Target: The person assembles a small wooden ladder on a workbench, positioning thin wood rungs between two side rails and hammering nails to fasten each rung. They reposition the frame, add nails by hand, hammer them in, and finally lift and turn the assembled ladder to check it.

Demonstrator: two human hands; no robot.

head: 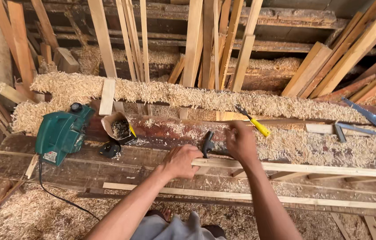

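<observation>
Head view, looking down onto a rough dark desk (pixel 63 171) buried in pale wood shavings (pixel 285 146).

Left hand (pixel 180 161) closed over the near end of a long pale wooden strip (pixel 312 169), pressing it down against the desk top; fingers curled, nothing else gripped. Right hand (pixel 240 142) just beyond the strip, fingers bent downward over something small at the wood; grip hidden by the back of the hand, so open or closed cannot be told. Between the two hands, a hammer (pixel 207 143) with dark head and handle, lying on the desk, its handle end running under the right hand.

Strip stretched from the left hand rightward along the desk toward the picture's right edge, with a second pale strip (pixel 241 195) lying parallel nearer the body.

To the left, a green electric planer (pixel 61 133) sitting on the desk, black cord (pixel 59 195) trailing off the front edge. Beside it, an open paper packet of nails (pixel 119 126) and a small black object (pixel 110 149) touching the board.

Behind the right hand, a yellow-handled screwdriver (pixel 253 121) resting on the shavings. Far right, a blue-bladed handsaw (pixel 374 120) lying aslant. Behind everything, many planks (pixel 197 44) leaning upright against the wall.
</observation>
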